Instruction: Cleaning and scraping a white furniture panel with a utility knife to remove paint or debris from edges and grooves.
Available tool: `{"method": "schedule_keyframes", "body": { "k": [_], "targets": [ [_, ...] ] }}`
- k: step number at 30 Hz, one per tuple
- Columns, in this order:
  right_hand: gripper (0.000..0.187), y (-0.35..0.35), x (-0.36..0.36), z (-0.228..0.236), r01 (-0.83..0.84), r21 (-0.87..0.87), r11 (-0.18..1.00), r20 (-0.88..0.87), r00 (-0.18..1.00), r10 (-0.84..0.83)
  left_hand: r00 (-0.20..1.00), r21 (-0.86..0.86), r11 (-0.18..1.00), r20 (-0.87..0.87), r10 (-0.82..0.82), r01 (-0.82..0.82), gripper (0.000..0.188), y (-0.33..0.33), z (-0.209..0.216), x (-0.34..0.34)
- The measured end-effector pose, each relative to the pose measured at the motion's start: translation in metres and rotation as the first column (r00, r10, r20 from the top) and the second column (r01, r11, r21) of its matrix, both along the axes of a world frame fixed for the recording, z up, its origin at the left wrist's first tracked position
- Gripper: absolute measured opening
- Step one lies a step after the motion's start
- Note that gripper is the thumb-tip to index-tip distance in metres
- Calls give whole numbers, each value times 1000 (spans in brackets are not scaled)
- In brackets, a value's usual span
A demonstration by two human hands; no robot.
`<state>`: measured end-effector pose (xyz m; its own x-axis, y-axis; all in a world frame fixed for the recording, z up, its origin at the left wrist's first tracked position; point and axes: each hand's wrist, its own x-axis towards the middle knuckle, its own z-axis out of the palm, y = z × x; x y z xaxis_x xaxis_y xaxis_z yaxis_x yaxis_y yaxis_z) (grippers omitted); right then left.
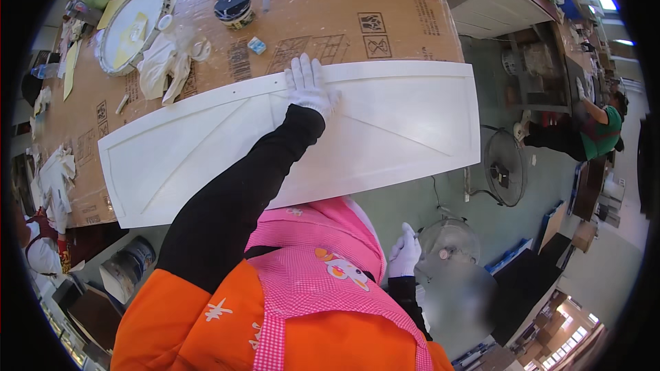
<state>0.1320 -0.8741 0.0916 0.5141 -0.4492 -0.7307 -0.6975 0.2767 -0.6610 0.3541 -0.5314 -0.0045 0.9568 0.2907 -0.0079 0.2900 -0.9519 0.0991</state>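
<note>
A white panel [399, 106] is laid on a cardboard-covered table [302, 0] under the flattened left hand [311, 88]; the right hand [405, 253] is held apart, grip unclear. Beyond, a tub [234, 8] and crumpled glove [162, 65] are seen.

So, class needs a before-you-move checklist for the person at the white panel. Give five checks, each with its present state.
1. Left hand flat on the white framed panel: ok.
2. Right hand on the panel too: not ok; it is off it, beside the pink checked apron.
3. Gloves on both hands: ok, both white.
4. Round dark-topped tub clear of the panel: ok; it stands apart, beyond the far edge.
5. Near edge of the panel backed by the cardboard-covered table: cannot tell; the panel hides what lies beneath.
</note>
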Motion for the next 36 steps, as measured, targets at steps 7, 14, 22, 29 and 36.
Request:
{"method": "schedule_keyframes", "body": {
  "k": [7, 14, 22, 29, 36],
  "targets": [
    [17, -62, 46, -34, 1, 51, 999, -78, 997, 3, 966, -130, 979, -188, -178, 155, 97, -145, 21, 23],
    [24, -213, 106, -54, 39, 31, 999, -86, 996, -36, 552, -517, 537, -142, -822, 667, 78, -329, 41, -1],
    [12, -271, 198, -76, 15, 89, 996, -59, 998, -10, 893, -841, 507, -69, -446, 188, 44, -209, 127, 13],
    [30, -250, 214, -74, -217, 19, 976, 19, 976, 217, 848, 82, 869, -192, 495, -488, 90, -48, 18, 84],
    [28, -272, 197, -75, -168, 25, 985, -53, 984, 169, 992, -25, 996, 91, 86, -84, 86, -236, -10, 194]
  ]
}}
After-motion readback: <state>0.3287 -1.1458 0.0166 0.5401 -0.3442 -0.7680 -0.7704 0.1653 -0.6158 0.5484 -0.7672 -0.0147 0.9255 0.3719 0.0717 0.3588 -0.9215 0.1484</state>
